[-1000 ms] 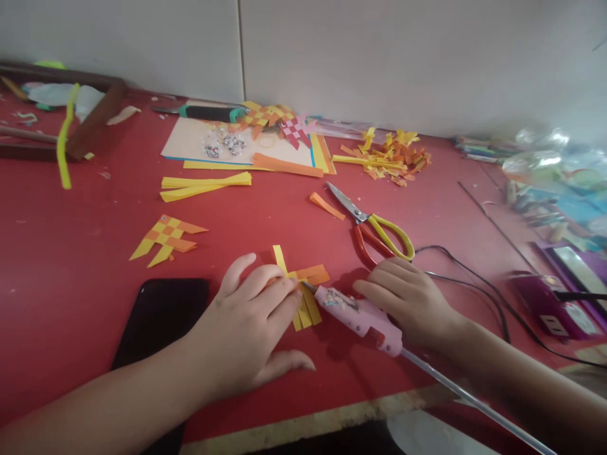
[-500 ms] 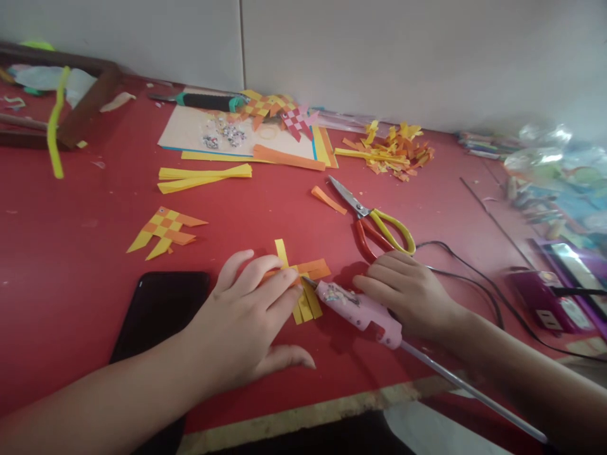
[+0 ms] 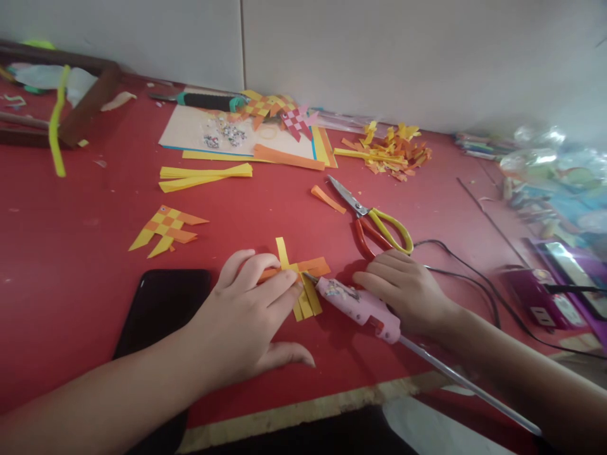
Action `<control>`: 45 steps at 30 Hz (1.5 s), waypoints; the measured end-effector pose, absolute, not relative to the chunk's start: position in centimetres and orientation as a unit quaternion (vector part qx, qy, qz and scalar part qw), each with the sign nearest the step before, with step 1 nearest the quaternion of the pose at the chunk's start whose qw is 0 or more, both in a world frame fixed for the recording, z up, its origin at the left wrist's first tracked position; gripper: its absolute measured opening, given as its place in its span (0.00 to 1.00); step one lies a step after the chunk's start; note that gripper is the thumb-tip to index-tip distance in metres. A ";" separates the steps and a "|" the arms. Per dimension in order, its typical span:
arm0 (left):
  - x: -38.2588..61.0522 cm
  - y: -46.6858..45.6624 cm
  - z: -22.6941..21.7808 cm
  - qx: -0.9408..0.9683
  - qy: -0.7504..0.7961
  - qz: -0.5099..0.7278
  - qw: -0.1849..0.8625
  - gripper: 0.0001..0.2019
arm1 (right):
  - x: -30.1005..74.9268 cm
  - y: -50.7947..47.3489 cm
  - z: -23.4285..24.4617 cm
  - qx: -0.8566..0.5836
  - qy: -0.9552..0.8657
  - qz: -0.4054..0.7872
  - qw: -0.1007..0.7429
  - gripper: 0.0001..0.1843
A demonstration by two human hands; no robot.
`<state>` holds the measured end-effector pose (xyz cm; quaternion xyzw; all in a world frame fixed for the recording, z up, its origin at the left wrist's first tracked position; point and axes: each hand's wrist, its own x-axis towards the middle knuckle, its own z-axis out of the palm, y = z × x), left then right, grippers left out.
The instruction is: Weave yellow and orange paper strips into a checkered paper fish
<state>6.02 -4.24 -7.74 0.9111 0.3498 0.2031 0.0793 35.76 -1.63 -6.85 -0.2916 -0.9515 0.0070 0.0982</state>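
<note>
Head view: the crossed paper strips point(image 3: 308, 304) lie on the red desk point(image 3: 71, 284), partly under the left hand point(image 3: 256, 309), its grip apart, thumb spread, fingers resting on them. The right hand point(image 3: 408, 291) has its grip clamped on the pink glue gun point(image 3: 355, 303), tip at the crossing. Little has just changed there, so gluing at this spot appears under way. Against a second ago, everything sits slightly higher in view; scissors point(image 3: 391, 230) and fish-shaped weave point(image 3: 165, 229) lie undisturbed.
</note>
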 end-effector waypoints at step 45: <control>5.9 -4.3 -7.6 0.913 0.346 0.198 0.082 0.36 | 35.6 -1.4 -6.6 -0.269 -0.958 0.029 0.091 0.09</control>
